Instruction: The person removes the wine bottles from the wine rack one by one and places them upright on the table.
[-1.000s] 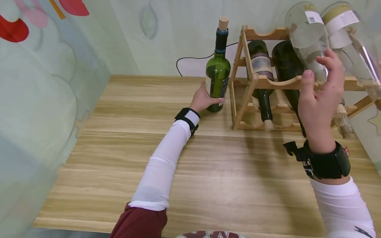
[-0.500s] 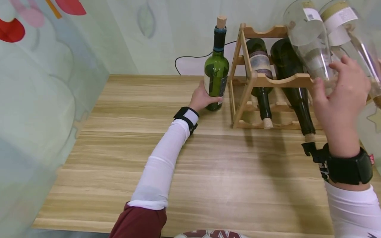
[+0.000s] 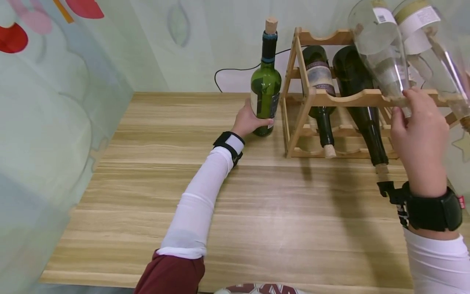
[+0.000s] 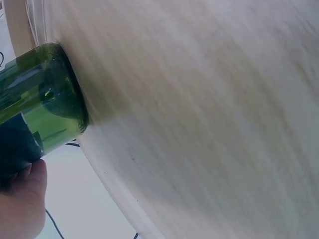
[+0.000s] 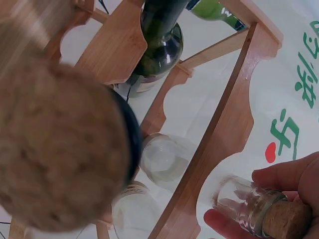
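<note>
A corked green wine bottle [image 3: 267,81] stands upright on the table, left of the wooden rack [image 3: 339,98]. My left hand [image 3: 247,118] grips its lower part from the left, the thumb across the front; the left wrist view shows this green bottle [image 4: 55,94] with its base at the wood. At the rack's upper tier, my right hand [image 3: 422,139] grips the neck of a clear glass bottle [image 3: 382,49] that lies neck down toward me. In the right wrist view, thumb and fingers lie either side of its neck, just above the cork [image 5: 286,219].
Beside it lies a second clear bottle [image 3: 427,45]. Two dark green bottles, one labelled [image 3: 319,77] and one plainer [image 3: 358,81], slant through the rack. A large cork [image 5: 60,144] fills the left of the right wrist view. A black cable [image 3: 235,69] runs behind.
My right hand has moved right across the rack, then lowered onto the clear bottle's neck and closed round it. My left hand has stayed on the green bottle.
</note>
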### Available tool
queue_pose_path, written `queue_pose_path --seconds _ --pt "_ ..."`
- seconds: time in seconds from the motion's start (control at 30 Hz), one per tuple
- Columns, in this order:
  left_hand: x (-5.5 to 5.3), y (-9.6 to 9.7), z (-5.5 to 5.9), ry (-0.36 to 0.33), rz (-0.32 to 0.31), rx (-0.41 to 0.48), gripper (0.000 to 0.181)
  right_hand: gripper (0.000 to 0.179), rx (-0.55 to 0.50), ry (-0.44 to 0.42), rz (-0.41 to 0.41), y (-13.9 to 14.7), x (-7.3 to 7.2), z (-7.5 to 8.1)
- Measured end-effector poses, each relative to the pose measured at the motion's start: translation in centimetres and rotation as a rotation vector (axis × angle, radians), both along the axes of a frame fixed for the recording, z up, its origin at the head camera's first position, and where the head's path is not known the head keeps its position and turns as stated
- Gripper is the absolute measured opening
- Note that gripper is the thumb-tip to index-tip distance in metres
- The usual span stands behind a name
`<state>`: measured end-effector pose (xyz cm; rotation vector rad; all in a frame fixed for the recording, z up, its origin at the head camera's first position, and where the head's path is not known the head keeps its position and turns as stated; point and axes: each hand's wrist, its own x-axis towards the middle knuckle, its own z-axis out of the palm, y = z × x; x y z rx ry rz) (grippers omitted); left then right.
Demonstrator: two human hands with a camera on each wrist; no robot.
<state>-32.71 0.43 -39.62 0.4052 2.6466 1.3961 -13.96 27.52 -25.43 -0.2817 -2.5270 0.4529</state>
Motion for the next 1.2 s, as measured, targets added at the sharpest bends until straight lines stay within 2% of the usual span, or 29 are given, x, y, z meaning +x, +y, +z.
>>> queue_pose_path --seconds 0.13,0.4,0.57,0.7,0.8,1.0,1.2 --pt "0.0 0.1 0.0 -0.008 0.004 0.011 0.101 0.036 -0.003 0.062 0.026 0.2 -0.2 -0.4" --pt "0.1 0.0 0.0 -0.004 0.008 -0.017 0.101 0.034 -0.010 0.116 0.047 0.1 -0.3 -0.7" --pt "0.8 -0.1 0.2 0.026 -0.005 -0.010 0.105 0.034 -0.006 0.128 0.044 0.1 -0.1 -0.7" --pt "1.6 -0.3 0.7 0.070 0.029 -0.005 0.111 0.034 -0.006 0.121 0.036 0.1 -0.1 -0.7" --pt "2.1 -0.4 1.1 0.149 0.059 -0.008 0.114 0.034 -0.005 0.119 0.028 0.1 -0.2 -0.7" --pt "3.2 -0.1 2.0 0.365 0.113 -0.029 0.108 0.035 -0.001 0.120 0.014 0.1 -0.2 -0.8" --pt "4.6 0.5 2.9 0.538 0.183 0.047 0.090 0.034 -0.014 0.134 0.017 0.0 -0.1 -0.8"
